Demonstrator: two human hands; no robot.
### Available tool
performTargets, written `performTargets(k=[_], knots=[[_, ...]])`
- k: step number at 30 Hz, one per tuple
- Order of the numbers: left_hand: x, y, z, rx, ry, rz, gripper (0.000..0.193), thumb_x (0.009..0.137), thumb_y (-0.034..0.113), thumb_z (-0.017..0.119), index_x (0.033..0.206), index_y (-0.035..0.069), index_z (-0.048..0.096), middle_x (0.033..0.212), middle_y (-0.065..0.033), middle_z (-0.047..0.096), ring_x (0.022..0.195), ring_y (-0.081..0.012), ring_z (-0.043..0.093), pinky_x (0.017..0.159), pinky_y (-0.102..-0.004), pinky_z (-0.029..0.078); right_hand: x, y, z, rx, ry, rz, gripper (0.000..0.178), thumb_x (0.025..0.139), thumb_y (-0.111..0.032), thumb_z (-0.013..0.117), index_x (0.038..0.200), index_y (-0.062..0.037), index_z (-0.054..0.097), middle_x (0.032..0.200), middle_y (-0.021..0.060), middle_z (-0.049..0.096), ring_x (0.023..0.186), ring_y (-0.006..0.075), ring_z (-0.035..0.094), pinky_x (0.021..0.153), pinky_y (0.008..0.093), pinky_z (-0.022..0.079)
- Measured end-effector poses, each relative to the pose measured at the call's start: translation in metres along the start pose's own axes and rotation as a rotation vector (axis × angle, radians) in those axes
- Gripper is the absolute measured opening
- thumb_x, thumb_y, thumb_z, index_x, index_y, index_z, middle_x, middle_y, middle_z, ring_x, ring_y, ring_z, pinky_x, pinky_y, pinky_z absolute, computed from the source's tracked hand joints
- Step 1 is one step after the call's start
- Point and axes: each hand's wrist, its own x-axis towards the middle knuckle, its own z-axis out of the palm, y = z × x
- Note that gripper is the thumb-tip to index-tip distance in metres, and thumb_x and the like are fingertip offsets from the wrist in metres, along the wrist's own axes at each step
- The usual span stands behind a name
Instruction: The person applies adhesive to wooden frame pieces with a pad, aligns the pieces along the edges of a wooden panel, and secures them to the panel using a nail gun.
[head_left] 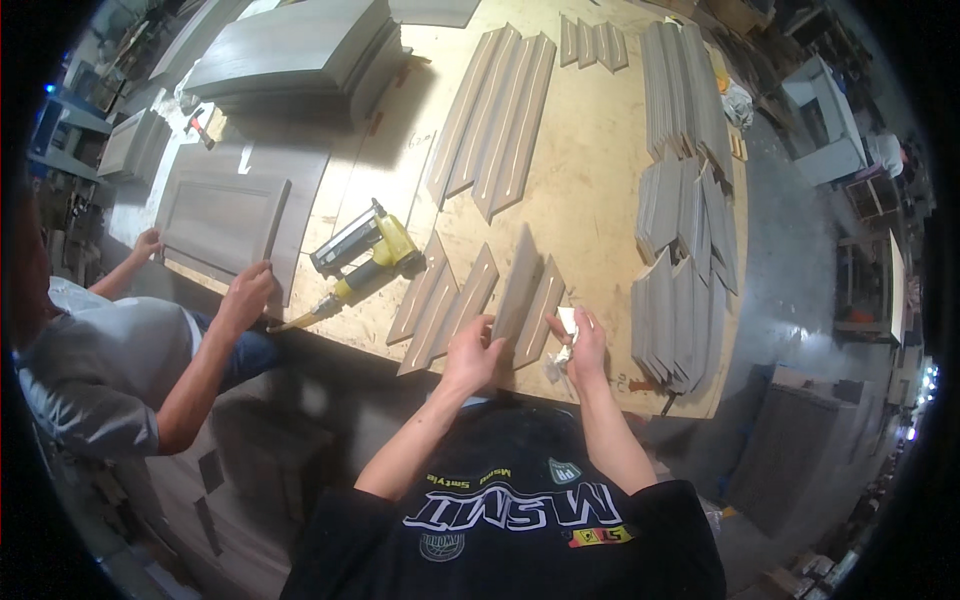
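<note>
My left hand (475,358) is closed on the lower end of a grey-brown wooden strip (517,280) with angle-cut ends, which is tipped up on its edge. Crumpled white material, perhaps cloth or paper (567,325), is gripped in my right hand (587,345), whose fingertips are beside the neighbouring strip (541,312). Left of my left hand lie more short mitred strips (465,305), each with a pale line along its face. Longer strips (492,115) with similar lines lie farther off, and a few small ones (593,43) rest at the far edge.
A yellow and black nail gun (368,250) with a hose lies left of the strips. Stacked strips (685,200) line the table's right side. On the left, a co-worker's hands (250,290) touch a framed panel (222,222); a stack of panels (290,55) and a hammer (200,128) sit beyond.
</note>
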Motion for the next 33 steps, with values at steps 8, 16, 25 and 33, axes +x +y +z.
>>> performTargets(k=[8, 16, 25, 33], knots=[[-0.031, 0.013, -0.057, -0.092, 0.179, 0.024, 0.039, 0.088, 0.018, 0.079, 0.123, 0.006, 0.068, 0.082, -0.0050, 0.067, 0.069, -0.0135, 0.059, 0.068, -0.0327, 0.052, 0.001, -0.012, 0.028, -0.145, -0.104, 0.019, 0.026, 0.108, -0.025, 0.050, 0.111, -0.0014, 0.062, 0.101, 0.0127, 0.074, 0.097, 0.0198, 0.074, 0.072, 0.0262, 0.053], [-0.037, 0.020, -0.061, -0.220, 0.201, -0.053, 0.040, 0.088, 0.013, 0.079, 0.124, 0.001, 0.065, 0.102, -0.0047, 0.072, 0.083, -0.0088, 0.061, 0.076, -0.0277, 0.052, 0.023, 0.021, 0.044, 0.013, -0.227, 0.041, 0.022, 0.107, -0.022, 0.053, 0.109, -0.0019, 0.061, 0.097, 0.0080, 0.068, 0.095, 0.0268, 0.075, 0.075, 0.0290, 0.055], [-0.029, 0.027, -0.003, -0.197, -0.326, -0.039, 0.044, 0.090, 0.019, 0.075, 0.127, -0.002, 0.063, 0.108, -0.0150, 0.072, 0.086, -0.0180, 0.068, 0.077, -0.0340, 0.055, -0.001, -0.017, -0.028, -0.005, 0.119, -0.085, 0.029, 0.104, -0.030, 0.056, 0.109, -0.0025, 0.062, 0.088, 0.0059, 0.063, 0.064, 0.0164, 0.065, 0.056, 0.0295, 0.052], [-0.021, 0.006, 0.020, 0.065, -0.258, 0.192, 0.039, 0.088, 0.018, 0.074, 0.121, -0.002, 0.065, 0.107, -0.0214, 0.071, 0.097, -0.0312, 0.070, 0.085, -0.0410, 0.055, -0.001, -0.028, -0.005, -0.353, 0.253, -0.146, 0.028, 0.102, -0.031, 0.064, 0.103, -0.0036, 0.067, 0.076, 0.0028, 0.062, 0.055, 0.0108, 0.058, 0.049, 0.0264, 0.045]])
